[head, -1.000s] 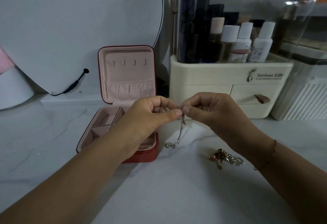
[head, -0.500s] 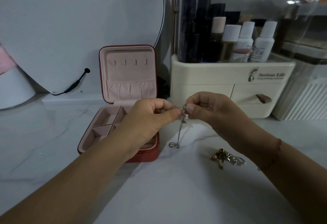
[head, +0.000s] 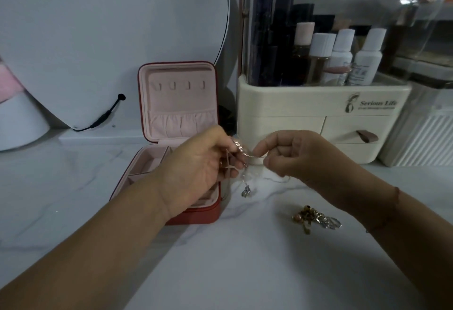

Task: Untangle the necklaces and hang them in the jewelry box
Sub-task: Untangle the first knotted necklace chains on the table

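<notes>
A thin silver necklace (head: 245, 190) with a small pendant hangs between my hands above the marble top. My left hand (head: 203, 167) pinches part of the chain, its palm turned partly toward me. My right hand (head: 291, 156) pinches the other part of the chain, a short way to the right. The red jewelry box (head: 210, 215) stands open behind my left hand; its pink lid (head: 177, 100) shows a row of small hooks and a gathered pocket. A tangled pile of gold and silver necklaces (head: 315, 219) lies on the counter below my right wrist.
A cream cosmetics organizer (head: 306, 113) with drawers and several bottles stands at the back right. A round mirror (head: 110, 40) with a black cable leans at the back left. A white ribbed container (head: 426, 140) sits at the far right.
My hands have drawn slightly apart, stretching the chain between them. My left hand has rotated so its palm faces me more. The pendant has lifted a little off the counter.
</notes>
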The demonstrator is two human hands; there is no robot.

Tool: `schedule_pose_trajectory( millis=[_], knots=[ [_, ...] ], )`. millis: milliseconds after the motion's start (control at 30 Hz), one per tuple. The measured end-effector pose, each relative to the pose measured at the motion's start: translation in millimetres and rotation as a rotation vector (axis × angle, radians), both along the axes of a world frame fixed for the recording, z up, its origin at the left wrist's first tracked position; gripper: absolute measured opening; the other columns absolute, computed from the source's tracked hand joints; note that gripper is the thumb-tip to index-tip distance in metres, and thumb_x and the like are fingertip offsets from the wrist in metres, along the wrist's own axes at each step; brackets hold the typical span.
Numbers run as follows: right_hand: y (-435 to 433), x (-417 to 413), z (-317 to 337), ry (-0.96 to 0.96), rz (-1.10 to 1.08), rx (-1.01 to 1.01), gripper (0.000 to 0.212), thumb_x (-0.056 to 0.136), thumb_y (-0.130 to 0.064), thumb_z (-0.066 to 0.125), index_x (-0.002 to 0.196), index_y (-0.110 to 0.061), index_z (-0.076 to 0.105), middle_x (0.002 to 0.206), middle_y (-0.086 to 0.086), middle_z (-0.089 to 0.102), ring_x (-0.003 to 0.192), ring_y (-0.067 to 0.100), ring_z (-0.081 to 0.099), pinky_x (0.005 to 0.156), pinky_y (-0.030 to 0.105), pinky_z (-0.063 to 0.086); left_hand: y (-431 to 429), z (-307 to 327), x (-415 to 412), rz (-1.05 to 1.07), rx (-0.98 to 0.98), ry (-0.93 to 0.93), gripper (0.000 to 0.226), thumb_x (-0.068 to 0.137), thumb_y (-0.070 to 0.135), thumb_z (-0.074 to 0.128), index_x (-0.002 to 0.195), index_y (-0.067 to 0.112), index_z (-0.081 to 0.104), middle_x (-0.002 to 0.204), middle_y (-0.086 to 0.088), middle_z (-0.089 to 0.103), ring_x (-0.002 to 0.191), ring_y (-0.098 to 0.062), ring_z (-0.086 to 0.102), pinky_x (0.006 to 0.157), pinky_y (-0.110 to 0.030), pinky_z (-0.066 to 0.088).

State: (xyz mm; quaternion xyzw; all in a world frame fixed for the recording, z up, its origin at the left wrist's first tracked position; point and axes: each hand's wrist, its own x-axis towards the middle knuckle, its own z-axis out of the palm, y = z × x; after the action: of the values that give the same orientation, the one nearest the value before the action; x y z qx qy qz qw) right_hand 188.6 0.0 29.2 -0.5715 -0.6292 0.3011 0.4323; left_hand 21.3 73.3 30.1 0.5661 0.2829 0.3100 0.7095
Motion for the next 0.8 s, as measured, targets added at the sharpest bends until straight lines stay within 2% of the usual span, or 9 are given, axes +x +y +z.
schedule_pose_trajectory(
  millis=[67, 167, 267, 300, 400, 567, 667, 733, 800],
  knots=[
    [0.6, -0.6, -1.6, -0.079, -0.044, -0.003, 0.018, 0.085, -0.002, 0.061, 0.084, -0.017, 0.072, 0.052, 0.009, 0.046, 0.056, 0.021, 0.035, 0.058, 0.03, 0.033, -1.8, 4.9, -8.3, -0.047, -0.053, -0.134, 0.017, 0.066, 0.019, 0.051, 0.05, 0.016, 0.046, 0.07, -0.007, 0.054, 0.063, -0.015, 0.051, 0.069, -0.03, 0.042],
    [1.4, 0.8, 1.2, -0.064, -0.098, -0.014, 0.017, 0.088, -0.012, 0.062, 0.078, -0.02, 0.073, 0.058, 0.013, 0.055, 0.053, 0.015, 0.039, 0.06, 0.022, 0.036, 3.9, 7.8, -14.0, 0.012, -0.112, -0.213, 0.021, 0.07, 0.022, 0.051, 0.05, 0.018, 0.046, 0.064, -0.004, 0.053, 0.062, -0.015, 0.052, 0.078, -0.033, 0.046],
    [2.4, 8.1, 5.4, 0.023, -0.171, -0.042, 0.033, 0.095, -0.025, 0.052, 0.069, -0.027, 0.074, 0.062, 0.013, 0.058, 0.056, 0.001, 0.052, 0.085, 0.03, 0.043, 8.1, 9.4, -14.5, 0.05, -0.164, -0.285, 0.023, 0.072, 0.023, 0.053, 0.05, 0.019, 0.047, 0.056, 0.0, 0.043, 0.051, -0.013, 0.045, 0.063, -0.027, 0.051],
    [2.1, 10.3, 7.4, 0.1, -0.186, -0.053, 0.035, 0.095, -0.032, 0.049, 0.072, -0.023, 0.074, 0.053, 0.006, 0.048, 0.055, -0.002, 0.053, 0.089, 0.032, 0.042, 8.7, 9.7, -14.8, 0.057, -0.173, -0.29, 0.023, 0.072, 0.023, 0.053, 0.051, 0.018, 0.048, 0.055, 0.001, 0.039, 0.048, -0.012, 0.041, 0.057, -0.025, 0.05],
    [2.0, 16.1, 12.9, 0.415, -0.163, -0.033, 0.044, 0.089, -0.044, 0.047, 0.074, -0.006, 0.063, 0.044, -0.004, 0.029, 0.045, 0.004, 0.042, 0.077, 0.03, 0.038, 9.8, 6.9, -14.2, 0.079, -0.143, -0.232, 0.019, 0.077, 0.024, 0.055, 0.059, 0.016, 0.052, 0.051, 0.002, 0.038, 0.045, -0.012, 0.038, 0.053, -0.025, 0.049],
    [2.8, 19.0, 18.6, 0.835, -0.085, 0.004, 0.039, 0.079, -0.049, 0.051, 0.062, -0.014, 0.06, 0.04, -0.006, 0.025, 0.055, 0.014, 0.042, 0.075, 0.028, 0.046, 4.4, 0.6, -11.6, 0.149, 0.016, 0.004, 0.023, 0.093, 0.025, 0.051, 0.076, 0.013, 0.059, 0.05, 0.001, 0.046, 0.039, -0.011, 0.041, 0.048, -0.023, 0.047],
    [1.3, 20.1, 20.1, 0.979, -0.013, 0.005, 0.037, 0.082, -0.047, 0.052, 0.063, -0.015, 0.054, 0.041, -0.004, 0.025, 0.056, 0.015, 0.048, 0.089, 0.035, 0.049, -0.4, 0.4, -10.8, 0.172, 0.086, 0.037, 0.025, 0.094, 0.024, 0.05, 0.077, 0.01, 0.06, 0.051, -0.003, 0.052, 0.033, -0.012, 0.039, 0.042, -0.022, 0.045],
    [0.1, 18.1, 22.1, 1.046, 0.0, 0.0, 0.038, 0.084, -0.046, 0.05, 0.061, -0.016, 0.052, 0.041, -0.004, 0.024, 0.049, 0.014, 0.044, 0.081, 0.032, 0.051, -1.9, 0.3, -10.7, 0.185, 0.115, 0.052, 0.025, 0.094, 0.024, 0.051, 0.079, 0.008, 0.062, 0.053, -0.005, 0.056, 0.031, -0.012, 0.038, 0.039, -0.022, 0.043],
    [-1.4, 15.6, 23.6, 1.038, 0.007, -0.022, 0.04, 0.087, -0.047, 0.048, 0.061, -0.016, 0.052, 0.042, -0.005, 0.023, 0.04, 0.01, 0.033, 0.056, 0.024, 0.049, -3.2, -0.4, -10.4, 0.183, 0.151, 0.074, 0.022, 0.095, 0.021, 0.051, 0.084, 0.008, 0.066, 0.058, -0.007, 0.06, 0.03, -0.01, 0.035, 0.038, -0.021, 0.041]
  ],
)
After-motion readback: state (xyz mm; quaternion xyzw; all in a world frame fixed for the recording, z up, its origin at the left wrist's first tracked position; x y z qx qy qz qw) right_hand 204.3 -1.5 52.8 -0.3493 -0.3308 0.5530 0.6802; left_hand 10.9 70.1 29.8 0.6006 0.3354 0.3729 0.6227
